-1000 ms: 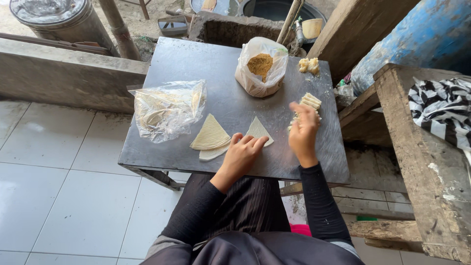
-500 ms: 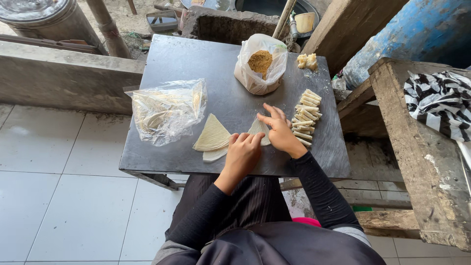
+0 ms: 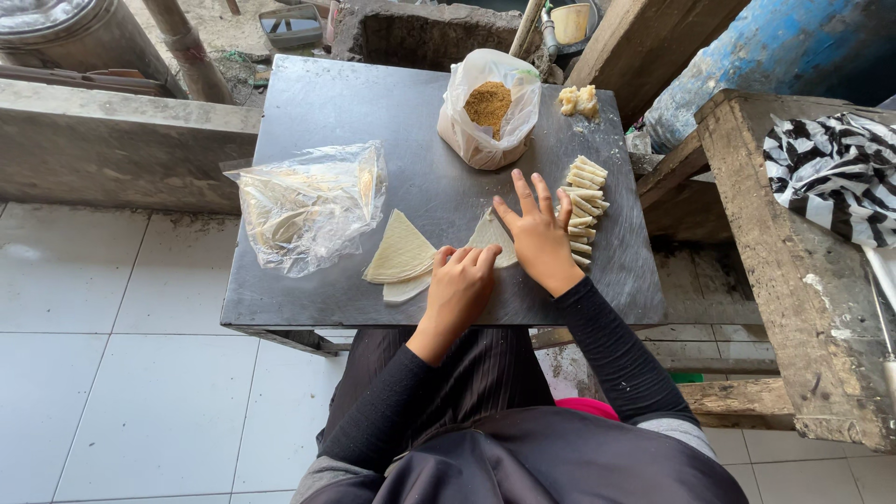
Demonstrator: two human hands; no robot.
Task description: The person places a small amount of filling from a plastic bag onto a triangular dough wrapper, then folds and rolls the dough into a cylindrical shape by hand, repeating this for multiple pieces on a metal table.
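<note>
- On the dark metal table (image 3: 327, 112), the right hand (image 3: 539, 233) lies flat with fingers spread wide, pressing a thin triangular wrapper sheet (image 3: 489, 233) and gripping nothing.
- Left hand (image 3: 459, 285) rests loosely curled at that sheet's near edge, touching it; no closed grip shows.
- Just right of the right hand sits a row of rolled pastries (image 3: 583, 207).
- Left of the hands lies a stack of triangular wrappers (image 3: 401, 254), then a clear plastic bag of wrappers (image 3: 303, 207).
- Behind stands an open bag of brown filling (image 3: 489, 107), with yellowish pieces (image 3: 579, 100) beside it.
</note>
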